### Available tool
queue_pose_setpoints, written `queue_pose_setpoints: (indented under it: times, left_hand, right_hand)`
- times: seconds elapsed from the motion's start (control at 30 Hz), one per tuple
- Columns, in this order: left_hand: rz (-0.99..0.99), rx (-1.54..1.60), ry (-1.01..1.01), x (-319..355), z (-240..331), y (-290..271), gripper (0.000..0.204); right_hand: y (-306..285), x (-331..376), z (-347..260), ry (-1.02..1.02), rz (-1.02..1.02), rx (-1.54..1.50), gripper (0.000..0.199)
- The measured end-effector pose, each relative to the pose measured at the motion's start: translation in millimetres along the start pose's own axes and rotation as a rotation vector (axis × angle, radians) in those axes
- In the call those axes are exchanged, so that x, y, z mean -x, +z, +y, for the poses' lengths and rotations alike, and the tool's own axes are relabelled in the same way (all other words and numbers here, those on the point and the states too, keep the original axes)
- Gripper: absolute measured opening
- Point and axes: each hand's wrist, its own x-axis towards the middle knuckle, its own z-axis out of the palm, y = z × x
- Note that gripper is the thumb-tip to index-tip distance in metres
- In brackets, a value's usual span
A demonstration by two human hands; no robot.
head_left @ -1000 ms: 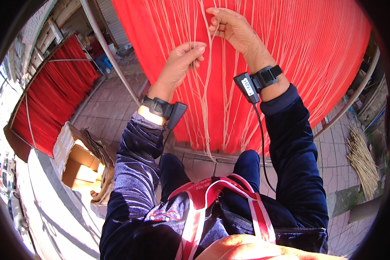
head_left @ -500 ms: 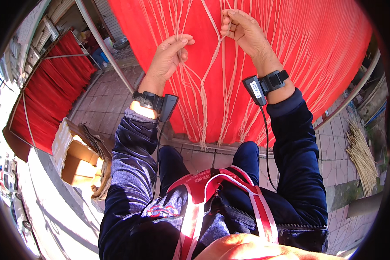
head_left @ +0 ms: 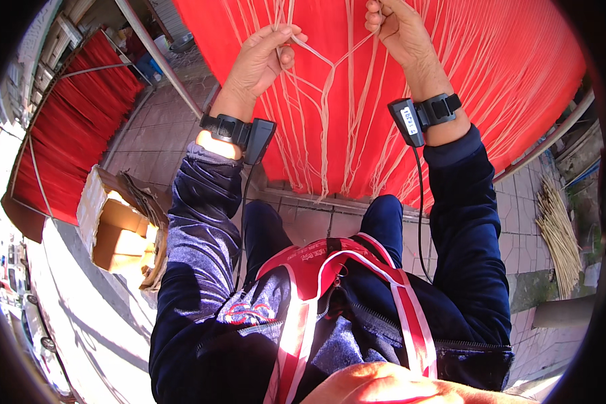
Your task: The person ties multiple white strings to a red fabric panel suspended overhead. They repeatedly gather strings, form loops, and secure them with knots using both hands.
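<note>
Thin pale strands (head_left: 325, 101), clumped in bundles, hang against a large red cloth (head_left: 215, 37) in front of me. With thumb and fingers closed, my left hand (head_left: 258, 59) pinches some strands at the upper left. At the upper right, my right hand (head_left: 405, 37) grips a strand branching off the same bundle; part of that hand is near the picture's top edge. Between my hands the strands make a Y shape, joining below them into one twisted bundle that dangles toward the cloth's lower edge. Both wrists carry black straps with small black devices.
A metal pole (head_left: 158, 57) slants beside the cloth's left edge. An open cardboard box (head_left: 91, 205) is at left, with another red cloth (head_left: 74, 135) beyond it. At right, thin sticks (head_left: 557, 242) lie in a pile on the tiles, near a grey pipe (head_left: 562, 313).
Both hands have moved farther up the strands, the right one also a little rightward. The strands between them are now drawn apart into a tauter Y.
</note>
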Motion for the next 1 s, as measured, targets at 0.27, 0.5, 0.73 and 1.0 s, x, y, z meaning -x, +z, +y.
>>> queue_pose_setpoints:
  times: [0.27,0.5,0.73,1.0]
  left_hand:
    - [-0.126,-0.014,0.010,8,10,-12,0.016]
    - [-0.062,-0.044,-0.092,44,-44,10,0.016]
    - [0.076,0.082,-0.057,82,-74,-10,0.018]
    - [0.047,0.116,0.011,91,-23,-71,0.019]
  right_hand:
    - [2,21,-1,0.102,-0.172,0.016,0.020]
    - [4,58,91,0.048,-0.100,0.124,0.020]
    - [-4,63,102,0.110,-0.069,-0.157,0.019]
    - [-43,61,40,0.105,0.130,-0.212,0.018]
